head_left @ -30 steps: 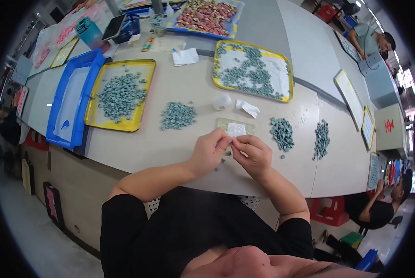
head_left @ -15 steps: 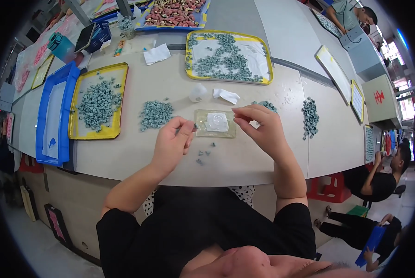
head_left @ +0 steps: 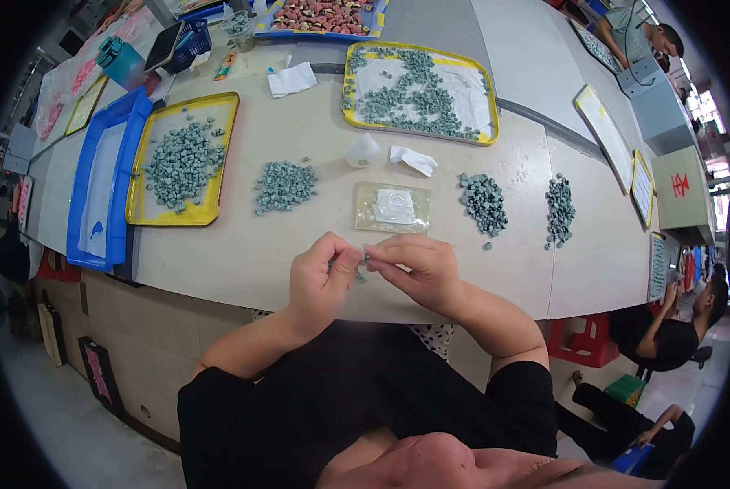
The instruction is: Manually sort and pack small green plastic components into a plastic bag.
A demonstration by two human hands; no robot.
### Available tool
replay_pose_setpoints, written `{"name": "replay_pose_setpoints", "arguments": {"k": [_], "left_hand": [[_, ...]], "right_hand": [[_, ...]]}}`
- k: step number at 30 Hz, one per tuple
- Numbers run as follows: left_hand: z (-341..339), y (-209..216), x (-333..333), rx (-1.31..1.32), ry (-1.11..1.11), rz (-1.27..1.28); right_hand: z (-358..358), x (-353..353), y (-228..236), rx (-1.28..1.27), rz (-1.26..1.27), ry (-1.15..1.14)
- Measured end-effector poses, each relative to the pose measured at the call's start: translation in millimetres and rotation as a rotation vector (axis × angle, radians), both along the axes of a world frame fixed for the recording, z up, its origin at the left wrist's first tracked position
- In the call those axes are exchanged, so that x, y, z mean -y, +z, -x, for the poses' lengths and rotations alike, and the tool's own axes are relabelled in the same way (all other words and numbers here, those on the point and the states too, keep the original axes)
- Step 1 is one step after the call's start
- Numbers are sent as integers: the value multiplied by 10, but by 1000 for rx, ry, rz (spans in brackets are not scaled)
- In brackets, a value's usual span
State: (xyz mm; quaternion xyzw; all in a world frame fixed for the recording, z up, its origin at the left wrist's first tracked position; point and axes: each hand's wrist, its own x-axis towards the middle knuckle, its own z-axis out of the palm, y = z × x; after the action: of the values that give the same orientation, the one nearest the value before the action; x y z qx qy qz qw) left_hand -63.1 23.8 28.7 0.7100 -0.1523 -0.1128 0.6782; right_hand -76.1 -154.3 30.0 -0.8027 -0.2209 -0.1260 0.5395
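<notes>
Close to the table's near edge, my left hand (head_left: 323, 279) and my right hand (head_left: 420, 269) meet fingertip to fingertip. Between them they pinch a small grey-green piece (head_left: 366, 257), mostly covered by the fingers; its exact shape is too small to make out. Just beyond my hands lies a flat, see-through yellowish pad (head_left: 420, 226) with a white paper square (head_left: 392, 207) on it. Behind the pad are a small whitish rounded container (head_left: 363, 151) and a folded white tissue (head_left: 414, 160). A few loose pieces lie under my hands, partly hidden.
Grey-green pieces form piles at left (head_left: 285, 187), right (head_left: 484, 204) and far right (head_left: 560, 210). Yellow-rimmed trays of them stand left (head_left: 226, 134) and at the back (head_left: 495, 122). A blue bin (head_left: 77, 208) flanks the left tray. Co-workers sit and stand at right.
My hands have drawn back from the pad toward me and come together. The right hand has moved left to join the left at the small piece, uncovering the right pile. The view has shifted slightly.
</notes>
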Motion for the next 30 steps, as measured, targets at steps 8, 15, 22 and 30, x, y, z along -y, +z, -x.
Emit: {"name": "replay_pose_setpoints", "arguments": {"k": [8,15,22,30], "left_hand": [[-34,-75,180,205,63,-105],[5,-281,333,165,-61,-306],[-68,-288,353,-112,17,-75],[-269,-226,258,-856,7,492]], "right_hand": [[-14,129,-98,104,54,-11],[-54,785,218,-75,535,-150],[-230,1275,-10,-339,471,-526],[-362,1251,-301,-244,832,-597]]}}
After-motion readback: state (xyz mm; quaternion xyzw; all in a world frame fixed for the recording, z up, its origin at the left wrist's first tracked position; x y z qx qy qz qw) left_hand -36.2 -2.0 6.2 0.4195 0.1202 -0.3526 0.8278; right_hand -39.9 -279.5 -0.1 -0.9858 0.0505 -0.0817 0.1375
